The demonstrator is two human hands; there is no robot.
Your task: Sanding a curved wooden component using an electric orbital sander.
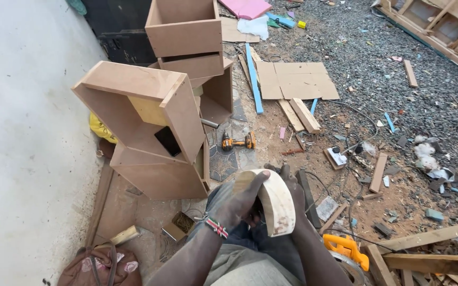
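Both hands, left hand (238, 204) and right hand (291, 186), grip the pale curved block of cut wood (276, 202) by its edges; it looks stiff, light, rough-sawn, unlikely to slip.

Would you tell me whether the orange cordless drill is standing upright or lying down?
Lying down: the orange cordless drill rests on its side on the ground.

Single head view looks steeply down, close over the lap and ground.
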